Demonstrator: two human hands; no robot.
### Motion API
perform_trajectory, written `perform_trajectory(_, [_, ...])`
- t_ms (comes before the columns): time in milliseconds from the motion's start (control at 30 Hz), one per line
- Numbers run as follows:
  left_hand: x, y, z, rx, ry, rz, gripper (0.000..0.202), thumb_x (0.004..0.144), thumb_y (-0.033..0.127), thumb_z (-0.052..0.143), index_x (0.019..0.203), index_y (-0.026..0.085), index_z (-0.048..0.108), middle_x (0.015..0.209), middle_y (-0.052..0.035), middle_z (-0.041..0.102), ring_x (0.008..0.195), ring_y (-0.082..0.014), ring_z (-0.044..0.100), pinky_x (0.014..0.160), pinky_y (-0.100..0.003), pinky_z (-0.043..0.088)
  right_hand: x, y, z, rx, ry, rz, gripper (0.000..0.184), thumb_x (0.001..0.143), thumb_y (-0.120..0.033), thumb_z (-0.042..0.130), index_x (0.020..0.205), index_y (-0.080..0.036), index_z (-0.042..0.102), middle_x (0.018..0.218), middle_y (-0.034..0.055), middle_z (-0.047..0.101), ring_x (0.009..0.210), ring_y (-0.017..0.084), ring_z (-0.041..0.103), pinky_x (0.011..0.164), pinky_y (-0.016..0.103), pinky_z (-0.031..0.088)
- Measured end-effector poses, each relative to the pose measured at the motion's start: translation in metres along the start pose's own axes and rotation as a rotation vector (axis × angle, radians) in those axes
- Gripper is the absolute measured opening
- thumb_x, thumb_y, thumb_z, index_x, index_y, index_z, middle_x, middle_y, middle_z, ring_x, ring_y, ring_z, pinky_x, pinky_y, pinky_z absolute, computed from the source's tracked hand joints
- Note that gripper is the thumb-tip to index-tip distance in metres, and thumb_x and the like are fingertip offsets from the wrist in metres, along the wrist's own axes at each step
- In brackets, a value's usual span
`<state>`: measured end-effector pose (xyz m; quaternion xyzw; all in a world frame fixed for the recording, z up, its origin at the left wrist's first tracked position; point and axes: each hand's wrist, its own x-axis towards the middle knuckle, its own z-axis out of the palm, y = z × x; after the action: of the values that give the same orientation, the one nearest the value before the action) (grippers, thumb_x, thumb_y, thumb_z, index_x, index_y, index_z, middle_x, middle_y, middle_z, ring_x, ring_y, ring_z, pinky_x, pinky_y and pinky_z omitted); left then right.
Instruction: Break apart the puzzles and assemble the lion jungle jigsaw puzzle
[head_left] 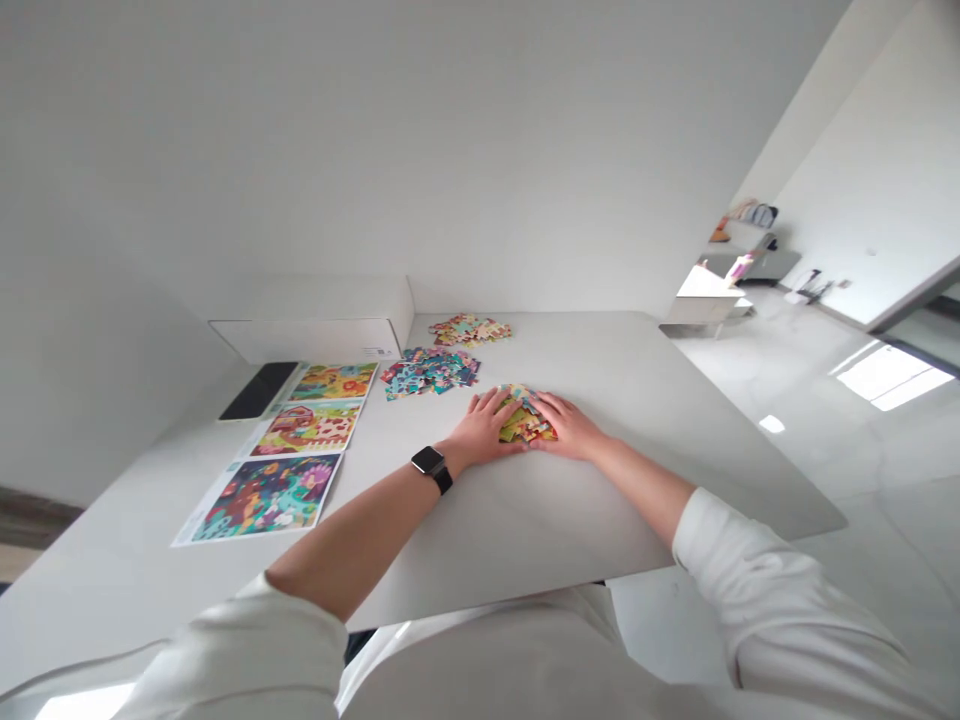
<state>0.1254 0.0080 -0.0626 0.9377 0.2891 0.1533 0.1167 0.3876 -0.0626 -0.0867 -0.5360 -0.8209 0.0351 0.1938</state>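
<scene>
My left hand (484, 428), with a black smartwatch (432, 469) on its wrist, and my right hand (570, 425) press in on a small heap of jigsaw puzzle pieces (526, 418) from both sides. The fingers of both hands touch the heap, and part of it is hidden under them. Two more loose heaps of puzzle pieces lie farther off, a multicoloured one (430, 372) and a smaller one (469, 330) beyond it.
All this lies on a white table (525, 530). Three printed picture sheets (307, 428) run along its left side, next to a dark smartphone (259, 390). A white box (315, 320) stands at the far left corner. Shelves and a glossy floor show beyond the right edge.
</scene>
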Motion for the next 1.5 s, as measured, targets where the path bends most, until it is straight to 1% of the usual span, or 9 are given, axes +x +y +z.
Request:
perform_trajectory(167, [0.045, -0.009, 0.008, -0.022, 0.017, -0.02, 0.095, 0.086, 0.07, 0.076, 0.164, 0.022, 0.047, 0.173, -0.02, 0.037, 0.162, -0.045, 0.028, 0.13, -0.069, 0.022, 0.02, 0.032, -0.007, 0.016, 0.02, 0.058, 0.093, 0.092, -0.065, 0.072, 0.167, -0.02, 0.04, 0.168, 0.0207, 0.044, 0.155, 0.039, 0.044, 0.128, 0.059, 0.038])
perform_trajectory(300, [0.077, -0.027, 0.012, -0.048, 0.022, 0.023, 0.093, 0.084, 0.069, 0.078, 0.161, 0.023, 0.051, 0.171, -0.0196, 0.039, 0.162, -0.0437, 0.03, 0.131, -0.068, 0.023, 0.04, 0.057, -0.009, 0.036, 0.018, 0.075, 0.093, 0.089, -0.06, 0.077, 0.165, -0.019, 0.043, 0.167, 0.0219, 0.045, 0.154, 0.039, 0.046, 0.128, 0.058, 0.038])
perform_trajectory(433, [0.101, -0.05, 0.015, -0.043, 0.025, 0.038, 0.095, 0.083, 0.069, 0.079, 0.161, 0.023, 0.05, 0.172, -0.0194, 0.039, 0.162, -0.0434, 0.028, 0.131, -0.067, 0.023, 0.06, 0.076, -0.007, 0.057, 0.032, 0.08, 0.09, 0.089, -0.058, 0.078, 0.165, -0.024, 0.043, 0.167, 0.0187, 0.047, 0.153, 0.038, 0.047, 0.127, 0.059, 0.041])
perform_trajectory(567, [0.115, -0.065, 0.017, -0.037, 0.041, 0.041, 0.095, 0.084, 0.069, 0.079, 0.161, 0.022, 0.05, 0.172, -0.0188, 0.038, 0.162, -0.0421, 0.028, 0.132, -0.065, 0.023, 0.081, 0.091, -0.006, 0.061, 0.024, 0.086, 0.091, 0.089, -0.058, 0.078, 0.164, -0.02, 0.044, 0.167, 0.0209, 0.046, 0.153, 0.038, 0.048, 0.127, 0.057, 0.039])
perform_trajectory(800, [0.122, -0.068, 0.013, -0.034, 0.058, 0.025, 0.096, 0.082, 0.071, 0.079, 0.16, 0.022, 0.051, 0.171, -0.019, 0.039, 0.161, -0.0432, 0.03, 0.132, -0.067, 0.022, 0.09, 0.106, -0.007, 0.053, 0.05, 0.075, 0.09, 0.091, -0.062, 0.074, 0.167, -0.025, 0.04, 0.169, 0.0177, 0.043, 0.154, 0.038, 0.045, 0.127, 0.06, 0.039])
perform_trajectory(1033, [0.119, -0.067, 0.012, -0.036, 0.038, 0.025, 0.103, 0.078, 0.074, 0.081, 0.162, 0.025, 0.049, 0.172, -0.0185, 0.038, 0.159, -0.0436, 0.033, 0.131, -0.066, 0.024, 0.069, 0.121, -0.006, 0.031, -0.059, 0.075, 0.119, 0.075, -0.081, 0.079, 0.17, -0.023, 0.035, 0.172, 0.0234, 0.037, 0.158, 0.046, 0.036, 0.126, 0.069, 0.034])
perform_trajectory(1333, [0.127, -0.071, 0.011, -0.001, 0.014, 0.074, 0.095, 0.082, 0.07, 0.081, 0.158, 0.02, 0.054, 0.173, -0.0205, 0.035, 0.162, -0.0418, 0.029, 0.132, -0.061, 0.027, 0.08, 0.122, -0.008, 0.13, -0.003, 0.075, 0.105, 0.08, -0.074, 0.08, 0.162, -0.018, 0.048, 0.166, 0.0237, 0.046, 0.155, 0.04, 0.045, 0.127, 0.061, 0.038])
perform_trajectory(1433, [0.128, -0.068, 0.009, 0.012, 0.001, 0.059, 0.094, 0.082, 0.07, 0.08, 0.158, 0.022, 0.053, 0.175, -0.0192, 0.031, 0.163, -0.0438, 0.024, 0.132, -0.064, 0.026, 0.08, 0.119, -0.008, 0.144, 0.023, 0.1, 0.103, 0.079, -0.072, 0.081, 0.161, -0.018, 0.049, 0.166, 0.0237, 0.047, 0.154, 0.04, 0.047, 0.127, 0.06, 0.04])
perform_trajectory(1500, [0.126, -0.064, 0.007, 0.031, 0.017, 0.056, 0.092, 0.084, 0.069, 0.078, 0.159, 0.024, 0.052, 0.176, -0.0183, 0.031, 0.164, -0.0439, 0.022, 0.132, -0.067, 0.02, 0.081, 0.118, -0.007, 0.164, 0.072, 0.117, 0.094, 0.085, -0.071, 0.075, 0.16, -0.021, 0.049, 0.164, 0.0216, 0.05, 0.151, 0.038, 0.05, 0.126, 0.06, 0.041])
